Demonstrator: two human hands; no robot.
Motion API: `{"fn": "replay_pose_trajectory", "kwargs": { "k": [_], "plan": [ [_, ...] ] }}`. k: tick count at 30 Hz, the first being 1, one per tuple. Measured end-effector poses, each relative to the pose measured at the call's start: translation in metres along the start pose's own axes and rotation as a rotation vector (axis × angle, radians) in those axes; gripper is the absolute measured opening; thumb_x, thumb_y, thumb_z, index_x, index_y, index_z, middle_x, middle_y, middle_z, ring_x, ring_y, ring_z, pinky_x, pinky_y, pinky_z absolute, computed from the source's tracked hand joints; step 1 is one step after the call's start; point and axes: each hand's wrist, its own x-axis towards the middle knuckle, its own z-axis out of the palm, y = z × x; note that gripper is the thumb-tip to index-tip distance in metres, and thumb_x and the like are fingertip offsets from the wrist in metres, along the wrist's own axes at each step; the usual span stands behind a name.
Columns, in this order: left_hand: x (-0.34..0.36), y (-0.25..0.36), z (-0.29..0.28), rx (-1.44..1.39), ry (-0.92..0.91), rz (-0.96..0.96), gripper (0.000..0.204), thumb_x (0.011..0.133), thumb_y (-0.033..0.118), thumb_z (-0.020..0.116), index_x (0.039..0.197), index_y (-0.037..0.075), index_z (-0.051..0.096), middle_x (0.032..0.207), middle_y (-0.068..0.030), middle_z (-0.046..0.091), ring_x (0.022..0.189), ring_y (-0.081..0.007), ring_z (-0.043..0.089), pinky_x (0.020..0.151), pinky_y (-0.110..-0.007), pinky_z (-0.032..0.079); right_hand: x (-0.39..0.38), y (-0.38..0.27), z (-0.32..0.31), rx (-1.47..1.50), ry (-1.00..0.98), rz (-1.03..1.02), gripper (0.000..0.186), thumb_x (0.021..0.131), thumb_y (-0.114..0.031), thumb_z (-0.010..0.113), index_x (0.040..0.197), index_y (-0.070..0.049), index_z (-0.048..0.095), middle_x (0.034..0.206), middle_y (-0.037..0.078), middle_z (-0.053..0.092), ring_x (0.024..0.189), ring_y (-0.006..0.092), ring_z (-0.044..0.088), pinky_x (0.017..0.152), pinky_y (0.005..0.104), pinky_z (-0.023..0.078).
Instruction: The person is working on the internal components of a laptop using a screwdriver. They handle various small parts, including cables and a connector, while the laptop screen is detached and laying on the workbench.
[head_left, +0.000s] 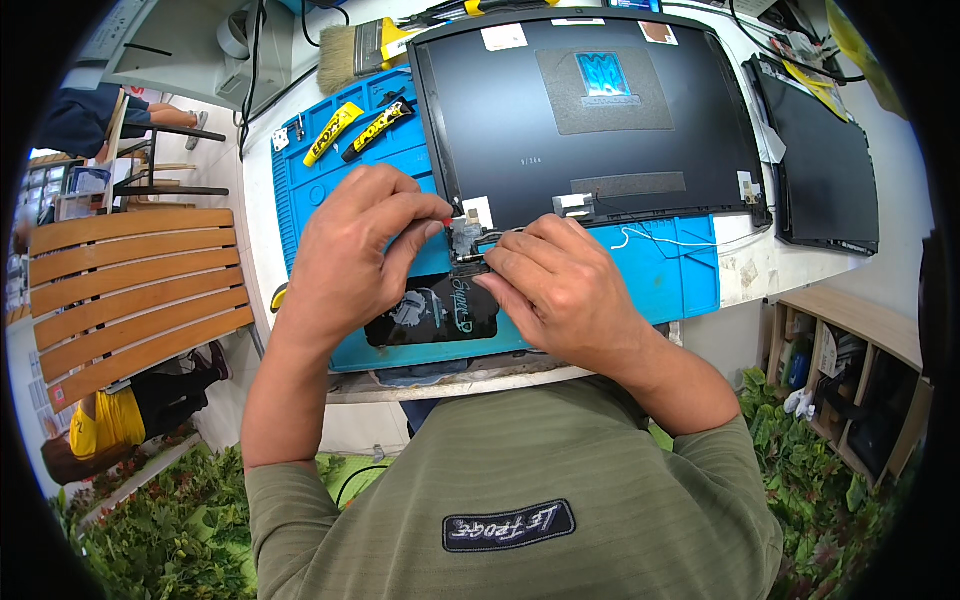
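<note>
Blue mat point(680, 275) on white counter point(770, 270), carrying black laptop lid point(590, 120) laid inner face up, hinge edge toward the body. Left hand point(355, 250) curled, thumb and forefinger pinched narrow on a small dark hinge part point(466, 240) at the lid's lower left corner. Right hand point(560, 290) curled too, fingertips point(495, 262) pressed on the same part from the right, touching it; both hands nearly meeting over it. Below the hands, black card point(440, 315) with pale drawing, flat on mat. White wire point(660, 240) along lid's lower edge, trailing onto mat. Grey pad point(600, 92) with blue square at lid centre; strips of tape at lid's top edge and near the hinge. Two yellow-black tubes point(355, 128) on mat upper left, side by side, well apart from hands. Brush point(350, 52) beyond mat, just past the tubes. Second black panel point(825, 170) on counter at right, apart from lid. Wooden bench point(130, 290) at left, off the counter.
</note>
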Motion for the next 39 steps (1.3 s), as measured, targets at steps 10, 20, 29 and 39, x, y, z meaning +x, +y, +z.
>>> {"fn": "replay_pose_trajectory", "kwargs": {
  "k": [10,20,29,39],
  "plan": [
    [0.005,0.006,-0.002,0.098,-0.125,0.067,0.013,0.097,0.006,0.091,0.109,0.008,0.086,0.101,-0.0077,0.070,0.098,-0.0310,0.069,0.085,-0.046,0.057,0.000,0.000,-0.002,-0.005,-0.016,0.003,0.022,0.094,-0.009,0.096,0.111,0.000,0.086,0.109,0.013,0.085,0.099,0.0302,0.076,0.084,0.0444,0.060],
    [-0.003,0.010,-0.006,0.167,-0.101,0.063,0.012,0.098,0.009,0.092,0.109,0.007,0.086,0.100,-0.0085,0.070,0.095,-0.0308,0.071,0.083,-0.045,0.059,0.000,0.001,0.000,-0.003,0.003,-0.009,0.022,0.094,-0.009,0.096,0.111,0.000,0.086,0.109,0.012,0.085,0.099,0.0299,0.076,0.084,0.0443,0.059],
    [-0.004,0.012,0.002,0.176,-0.037,0.069,0.011,0.097,0.008,0.094,0.106,0.006,0.087,0.094,-0.0093,0.072,0.088,-0.0309,0.074,0.076,-0.045,0.059,-0.001,0.001,0.000,-0.010,0.002,-0.011,0.022,0.094,-0.009,0.096,0.111,0.000,0.086,0.109,0.012,0.085,0.099,0.0299,0.076,0.083,0.0445,0.059],
    [-0.001,0.023,-0.002,0.254,-0.120,0.111,0.010,0.099,0.011,0.092,0.102,0.008,0.083,0.088,-0.0087,0.066,0.084,-0.0328,0.071,0.074,-0.048,0.057,-0.002,0.001,-0.002,-0.020,-0.033,0.005,0.024,0.093,-0.008,0.096,0.112,0.000,0.085,0.110,0.012,0.084,0.101,0.0313,0.076,0.087,0.0456,0.060]
  ]
}}
